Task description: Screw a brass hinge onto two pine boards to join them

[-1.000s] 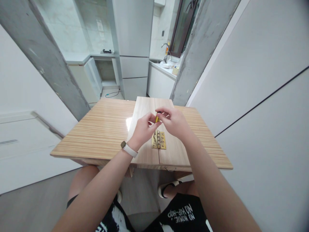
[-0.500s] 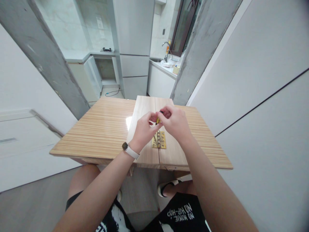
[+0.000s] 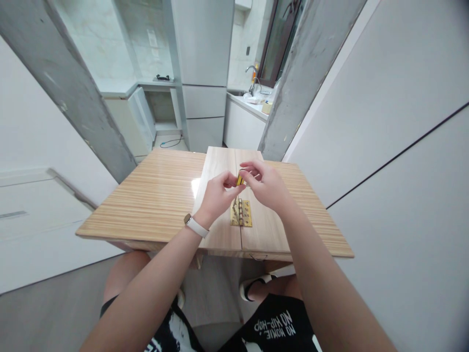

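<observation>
A small yellow and black object is held up between my hands, above the pale boards. My left hand pinches it from the left, and a white-strapped watch is on that wrist. The fingertips of my right hand touch its right side, thumb and fingers closed around its upper part. Just below my hands a brass hinge lies flat across the seam between two pale wooden boards. Small screws appear to lie on the hinge's left leaf.
The boards rest on a striped wooden table. White panels stand at both sides. Behind the table are a fridge, an open cabinet and a sink counter with a faucet. My legs are below the front edge.
My right fingers have loosened and lifted slightly off the yellow and black object, so more of its yellow side shows. My left hand has shifted very little.
</observation>
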`<state>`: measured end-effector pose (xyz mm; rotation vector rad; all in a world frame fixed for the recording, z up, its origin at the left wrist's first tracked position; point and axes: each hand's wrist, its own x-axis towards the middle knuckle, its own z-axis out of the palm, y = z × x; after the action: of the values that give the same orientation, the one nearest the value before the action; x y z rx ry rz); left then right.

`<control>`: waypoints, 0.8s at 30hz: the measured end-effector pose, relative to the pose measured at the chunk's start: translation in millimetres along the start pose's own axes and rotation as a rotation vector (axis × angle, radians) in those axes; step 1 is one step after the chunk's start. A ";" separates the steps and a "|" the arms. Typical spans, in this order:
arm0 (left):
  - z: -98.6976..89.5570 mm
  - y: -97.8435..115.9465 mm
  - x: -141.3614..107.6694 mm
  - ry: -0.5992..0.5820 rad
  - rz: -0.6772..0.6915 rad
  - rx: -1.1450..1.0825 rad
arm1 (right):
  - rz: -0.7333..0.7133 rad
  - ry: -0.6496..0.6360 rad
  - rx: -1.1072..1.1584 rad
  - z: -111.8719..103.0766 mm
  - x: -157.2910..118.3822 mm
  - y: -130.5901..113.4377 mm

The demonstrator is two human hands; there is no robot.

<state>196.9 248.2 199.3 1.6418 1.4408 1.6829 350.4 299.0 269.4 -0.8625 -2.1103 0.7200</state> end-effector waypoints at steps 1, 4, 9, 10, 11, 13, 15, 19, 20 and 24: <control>-1.2 -2.3 2.0 -0.019 -0.012 -0.025 | -0.015 -0.037 0.026 -1.8 1.1 1.9; -3.9 -7.1 6.6 -0.100 -0.054 -0.129 | -0.046 -0.105 0.025 -4.0 2.9 4.6; -6.8 -6.9 5.2 -0.166 -0.078 -0.204 | -0.041 -0.072 0.015 0.0 3.1 4.4; -7.0 -6.0 3.9 -0.163 -0.069 -0.187 | -0.040 -0.044 0.007 1.4 2.9 4.2; -6.9 -4.9 2.5 -0.153 -0.059 -0.165 | -0.040 -0.015 -0.005 2.7 2.5 3.8; -5.8 -2.3 -0.3 -0.118 -0.039 -0.119 | -0.039 0.039 -0.047 5.4 1.0 1.4; -3.7 0.7 -2.7 -0.070 -0.027 -0.071 | -0.041 0.075 -0.108 7.8 -1.2 -2.9; 1.6 6.5 -5.8 0.029 -0.011 0.027 | -0.042 0.133 -0.214 12.3 -4.9 -10.9; 2.7 7.7 -6.2 0.051 -0.008 0.036 | -0.037 0.151 -0.230 13.3 -5.3 -11.7; 4.5 10.0 -6.6 0.057 0.004 0.034 | 0.021 0.226 -0.256 16.7 -6.5 -9.3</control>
<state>206.2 240.5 203.4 1.6279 1.5022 1.7296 337.2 284.7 263.7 -1.0520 -2.0166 0.3462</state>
